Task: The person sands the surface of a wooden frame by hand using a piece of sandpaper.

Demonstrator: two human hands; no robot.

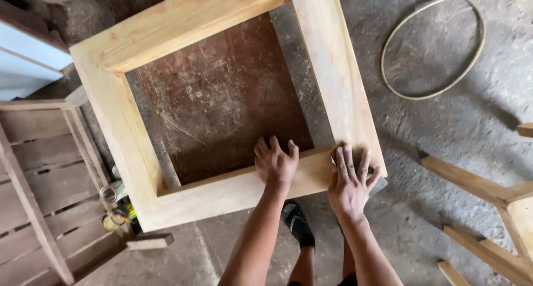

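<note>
A square frame of pale wood (pixel 333 69) lies flat over a brown board (pixel 222 97). My left hand (pixel 275 162) rests flat on the frame's near rail, with its fingertips over the inner edge. My right hand (pixel 350 180) lies spread on the frame's near right corner, where something small and grey shows under the fingers. Both hands press on the wood and neither grips anything. My foot in a dark shoe (pixel 297 224) stands on the floor below the frame.
A slatted wooden piece (pixel 39 180) lies at the left, with small cans and a tape roll (pixel 114 200) beside it. A pale hose (pixel 438 47) loops on the concrete floor at top right. Wooden furniture parts (pixel 488 208) stand at the right.
</note>
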